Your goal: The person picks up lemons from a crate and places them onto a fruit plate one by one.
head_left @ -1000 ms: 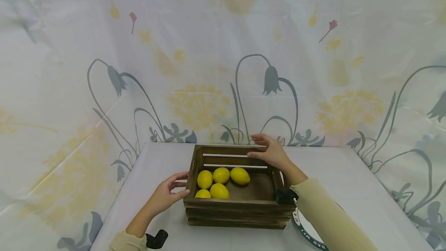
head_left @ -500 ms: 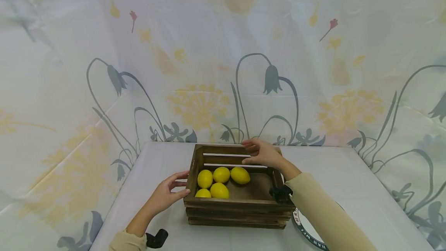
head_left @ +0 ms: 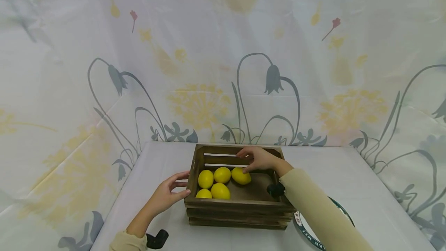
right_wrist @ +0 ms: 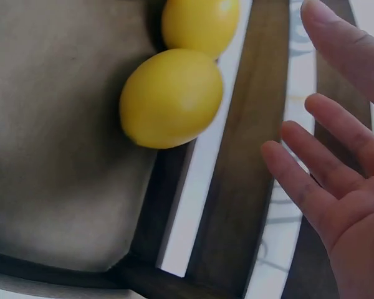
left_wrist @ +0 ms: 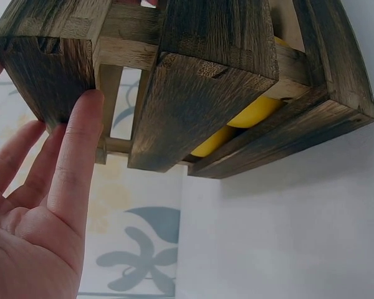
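A dark brown wooden slatted crate [head_left: 238, 209] stands on the table with several yellow lemons [head_left: 220, 191] grouped in its left half. My right hand [head_left: 262, 159] hangs over the back of the crate, fingers spread and holding nothing. Its thumb overlaps the rightmost lemon [head_left: 241, 177] in the head view. The right wrist view shows a gap between that lemon [right_wrist: 171, 99] and the fingertips [right_wrist: 277, 152]. My left hand [head_left: 166, 193] touches the crate's left end with extended fingers and thumb. Up close, a straight digit of the left hand [left_wrist: 40, 230] meets a slat's end [left_wrist: 56, 71].
A white plate [head_left: 343, 210] with a green patterned rim lies right of the crate, partly under the right sleeve [head_left: 318, 208]. White cloth covers the table [head_left: 174, 154]. A floral curtain [head_left: 209, 49] hangs behind it.
My right hand has moved left and down, from above the crate's back right part toward the rightmost lemon. The left hand, crate and lemons stay put.
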Demonstrator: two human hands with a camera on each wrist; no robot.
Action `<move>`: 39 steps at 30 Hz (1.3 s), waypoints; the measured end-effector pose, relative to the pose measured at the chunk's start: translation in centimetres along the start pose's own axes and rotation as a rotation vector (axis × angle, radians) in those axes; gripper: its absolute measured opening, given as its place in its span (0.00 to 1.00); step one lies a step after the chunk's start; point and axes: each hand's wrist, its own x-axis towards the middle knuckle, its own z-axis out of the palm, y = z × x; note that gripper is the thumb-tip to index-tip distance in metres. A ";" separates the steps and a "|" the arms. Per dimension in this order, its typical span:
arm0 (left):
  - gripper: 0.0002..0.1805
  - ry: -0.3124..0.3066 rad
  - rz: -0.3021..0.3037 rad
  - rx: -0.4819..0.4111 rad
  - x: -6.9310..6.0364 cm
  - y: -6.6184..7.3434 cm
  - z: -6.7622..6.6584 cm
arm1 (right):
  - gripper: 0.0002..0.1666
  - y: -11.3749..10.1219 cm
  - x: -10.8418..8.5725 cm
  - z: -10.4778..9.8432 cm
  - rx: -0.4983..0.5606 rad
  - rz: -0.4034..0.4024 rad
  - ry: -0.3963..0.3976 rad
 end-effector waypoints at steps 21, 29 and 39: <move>0.31 -0.001 -0.006 -0.001 0.1 -0.1 0.1 | 0.29 2.3 1.5 2.5 -0.237 0.123 -0.178; 0.31 0.000 -0.014 -0.001 0.0 -0.1 0.1 | 0.29 4.4 2.1 3.0 -0.278 0.048 -0.229; 0.32 0.000 -0.015 0.001 0.0 -0.2 0.0 | 0.28 1.2 2.1 4.1 -0.427 0.101 -0.276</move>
